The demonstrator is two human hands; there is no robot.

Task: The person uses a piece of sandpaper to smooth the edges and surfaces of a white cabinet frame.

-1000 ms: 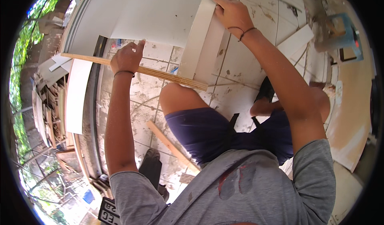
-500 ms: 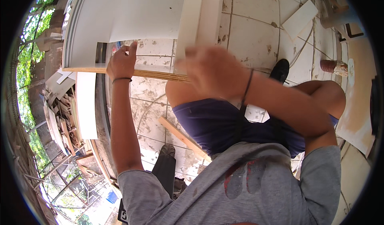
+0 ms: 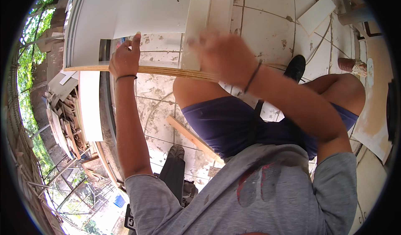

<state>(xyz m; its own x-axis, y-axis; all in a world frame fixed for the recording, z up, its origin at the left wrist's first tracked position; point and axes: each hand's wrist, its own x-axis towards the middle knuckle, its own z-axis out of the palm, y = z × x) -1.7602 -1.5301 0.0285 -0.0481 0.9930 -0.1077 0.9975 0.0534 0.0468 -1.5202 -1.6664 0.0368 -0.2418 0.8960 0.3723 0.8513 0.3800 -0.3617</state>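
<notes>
- My left hand (image 3: 124, 60) clasps the edge of a white board (image 3: 125, 9), index finger raised.
- My right hand (image 3: 223, 55) is motion-blurred above the board's plywood edge; I cannot tell its grip.

Right hand (image 3: 221, 53) motion-blurred

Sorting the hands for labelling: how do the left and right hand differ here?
The left hand is sharp, gripping the plywood board at its edge; the right hand is blurred above the board, grip unclear. The left sits nearer the board's end. Both wear a dark wristband.
</notes>
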